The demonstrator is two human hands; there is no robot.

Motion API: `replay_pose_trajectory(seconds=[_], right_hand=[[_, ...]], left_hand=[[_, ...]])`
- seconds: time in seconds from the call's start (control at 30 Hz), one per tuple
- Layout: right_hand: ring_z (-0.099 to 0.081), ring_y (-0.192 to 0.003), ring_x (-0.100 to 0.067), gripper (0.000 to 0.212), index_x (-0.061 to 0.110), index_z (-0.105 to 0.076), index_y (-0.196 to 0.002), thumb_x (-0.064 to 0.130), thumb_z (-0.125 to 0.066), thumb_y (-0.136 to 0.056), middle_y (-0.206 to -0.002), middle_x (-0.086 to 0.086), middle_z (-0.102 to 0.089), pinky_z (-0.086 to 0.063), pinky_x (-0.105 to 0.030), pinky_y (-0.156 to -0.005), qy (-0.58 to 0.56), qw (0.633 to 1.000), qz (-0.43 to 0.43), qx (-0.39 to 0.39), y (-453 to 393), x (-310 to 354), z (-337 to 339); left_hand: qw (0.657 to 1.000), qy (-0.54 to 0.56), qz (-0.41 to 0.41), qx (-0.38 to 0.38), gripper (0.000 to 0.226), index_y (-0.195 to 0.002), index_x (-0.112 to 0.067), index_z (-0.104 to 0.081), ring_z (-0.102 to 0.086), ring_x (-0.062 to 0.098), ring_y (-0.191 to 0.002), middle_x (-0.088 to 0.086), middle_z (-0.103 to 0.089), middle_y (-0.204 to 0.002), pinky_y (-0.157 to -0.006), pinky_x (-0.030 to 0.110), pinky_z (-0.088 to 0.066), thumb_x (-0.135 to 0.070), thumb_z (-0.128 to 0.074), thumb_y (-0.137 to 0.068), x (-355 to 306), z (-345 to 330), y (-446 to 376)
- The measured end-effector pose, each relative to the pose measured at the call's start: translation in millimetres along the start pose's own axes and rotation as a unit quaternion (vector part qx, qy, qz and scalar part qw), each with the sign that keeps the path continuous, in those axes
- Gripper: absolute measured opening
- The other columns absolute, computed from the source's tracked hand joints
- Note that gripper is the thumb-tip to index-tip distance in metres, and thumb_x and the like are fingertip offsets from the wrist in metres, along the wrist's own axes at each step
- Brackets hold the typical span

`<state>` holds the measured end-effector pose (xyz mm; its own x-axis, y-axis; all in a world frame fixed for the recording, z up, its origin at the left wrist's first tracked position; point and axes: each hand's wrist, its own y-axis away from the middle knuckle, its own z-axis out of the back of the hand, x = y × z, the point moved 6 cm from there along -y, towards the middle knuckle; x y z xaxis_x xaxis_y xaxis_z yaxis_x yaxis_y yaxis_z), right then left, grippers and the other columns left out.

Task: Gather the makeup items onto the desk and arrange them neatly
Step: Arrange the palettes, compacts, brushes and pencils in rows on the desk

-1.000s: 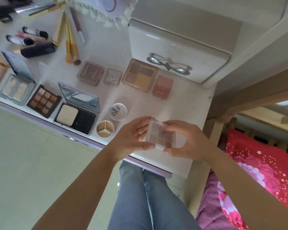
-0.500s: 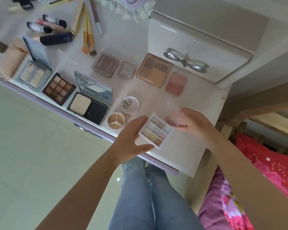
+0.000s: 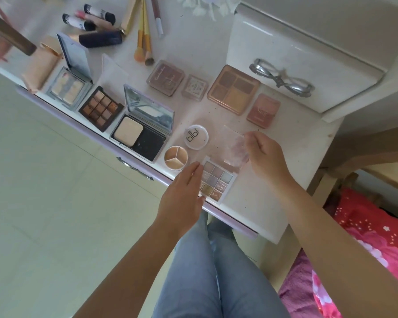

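Fingers of the right hand (image 3: pixel 265 157) pinch the clear plastic hinged lid (image 3: pixel 233 149) of a white nine-pan pastel eyeshadow palette (image 3: pixel 216 181) lying at the near edge of the white desk (image 3: pixel 283 203). Left hand (image 3: pixel 182 198), fingers straight, touches the palette's left side, beside a round three-part concealer pot (image 3: pixel 176 157).

text: "blbl" in black letters, upside down to me | on: clear round lid (image 3: pixel 196 137) on my desk (image 3: pixel 285 180) | script on mauve compact (image 3: pixel 165 77) and pink compact (image 3: pixel 263 110): too blurred to read | print on black-and-white tubes (image 3: pixel 78 22): illegible
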<state>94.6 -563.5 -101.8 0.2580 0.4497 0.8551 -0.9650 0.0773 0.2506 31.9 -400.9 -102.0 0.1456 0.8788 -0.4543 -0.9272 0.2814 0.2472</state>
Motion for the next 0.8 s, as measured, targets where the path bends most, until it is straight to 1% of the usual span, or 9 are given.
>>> replay_pose_trajectory(seconds=[0.13,0.2,0.27,0.33,0.47,0.57,0.63,0.73,0.8], right_hand=[[-0.056,-0.063,0.004,0.028,0.005,-0.058,-0.08,0.011,-0.036,-0.095,-0.069,0.009,-0.06,-0.035,-0.002,-0.055,0.024,1.0,0.01,-0.007,0.6,0.0,-1.8],[-0.058,-0.075,-0.016,0.027,-0.003,-0.061,-0.084,0.008,-0.038,-0.094,-0.078,-0.009,-0.066,-0.034,-0.012,-0.058,0.062,0.997,0.036,-0.028,-0.2,1.8,2.2],[-0.054,-0.078,-0.027,0.024,-0.008,-0.06,-0.085,0.004,-0.041,-0.092,-0.083,-0.02,-0.063,-0.027,-0.021,-0.059,0.114,0.989,0.073,-0.055,-2.2,5.3,10.9],[-0.05,-0.075,-0.027,0.02,-0.006,-0.061,-0.087,0.005,-0.044,-0.091,-0.081,-0.02,-0.059,-0.024,-0.018,-0.059,0.162,0.98,0.095,-0.07,-4.1,6.3,21.0],[-0.054,-0.09,-0.032,0.019,-0.002,-0.06,-0.1,0.01,-0.055,-0.086,-0.096,-0.019,-0.063,-0.033,-0.021,-0.075,0.232,0.963,0.098,-0.098,-17.9,7.3,44.0],[-0.047,-0.11,-0.036,0.039,-0.001,-0.056,-0.107,0.015,-0.069,-0.074,-0.107,-0.022,-0.057,-0.036,-0.039,-0.095,0.309,0.945,0.108,-0.015,-43.5,8.6,39.6],[-0.042,-0.115,-0.034,0.045,0.001,-0.054,-0.107,0.019,-0.072,-0.069,-0.11,-0.022,-0.052,-0.037,-0.044,-0.096,0.35,0.931,0.092,0.043,-57.0,4.7,34.4],[-0.049,-0.107,-0.033,0.041,0.0,-0.056,-0.104,0.013,-0.072,-0.068,-0.105,-0.019,-0.056,-0.038,-0.038,-0.091,0.331,0.938,0.088,0.051,-60.7,3.3,38.5],[-0.053,-0.1,-0.03,0.04,-0.001,-0.058,-0.105,0.008,-0.073,-0.068,-0.104,-0.017,-0.06,-0.038,-0.026,-0.085,0.274,0.957,0.09,0.037,-48.7,4.7,45.1]], left_hand=[[1.0,0.002,0.006,0.018,0.062,-0.138,-0.008,-0.032,-0.041,0.021,-0.127,0.005,-0.035,-0.144,-0.098,0.025,-0.039,-0.018,-0.061,-0.084,1.6,-0.2,-0.5],[1.0,0.007,0.003,0.017,0.062,-0.14,-0.01,-0.029,-0.038,0.019,-0.129,0.003,-0.031,-0.146,-0.099,0.022,-0.036,-0.018,-0.058,-0.086,2.5,0.5,1.2],[1.0,0.007,-0.014,0.015,0.06,-0.135,-0.006,-0.038,-0.045,0.025,-0.124,0.009,-0.039,-0.141,-0.093,0.024,-0.039,-0.009,-0.063,-0.081,-0.2,5.0,2.3],[0.999,0.005,-0.04,0.004,0.059,-0.122,0.0,-0.053,-0.057,0.034,-0.108,0.018,-0.055,-0.126,-0.08,0.03,-0.047,0.003,-0.072,-0.066,-3.5,9.8,3.1],[0.997,0.023,-0.054,-0.047,0.051,-0.105,0.006,-0.061,-0.065,0.037,-0.09,0.022,-0.064,-0.106,-0.066,0.037,-0.054,0.011,-0.074,-0.056,-9.1,20.7,1.1],[0.995,0.039,-0.063,-0.071,0.038,-0.103,0.006,-0.061,-0.064,0.037,-0.088,0.022,-0.064,-0.106,-0.066,0.038,-0.054,0.005,-0.065,-0.066,-13.9,25.3,-6.9],[0.993,0.038,-0.074,-0.085,0.034,-0.102,0.006,-0.062,-0.064,0.037,-0.088,0.022,-0.064,-0.105,-0.066,0.038,-0.055,0.0,-0.06,-0.068,-18.1,27.7,-14.9],[0.991,0.063,-0.077,-0.09,0.034,-0.104,0.005,-0.062,-0.063,0.038,-0.094,0.022,-0.064,-0.106,-0.069,0.039,-0.053,0.0,-0.062,-0.07,-25.5,31.3,-28.6],[0.989,0.083,-0.081,-0.095,0.034,-0.106,0.005,-0.061,-0.061,0.037,-0.098,0.022,-0.063,-0.108,-0.076,0.035,-0.049,0.0,-0.062,-0.072,-32.1,33.9,-38.3]])
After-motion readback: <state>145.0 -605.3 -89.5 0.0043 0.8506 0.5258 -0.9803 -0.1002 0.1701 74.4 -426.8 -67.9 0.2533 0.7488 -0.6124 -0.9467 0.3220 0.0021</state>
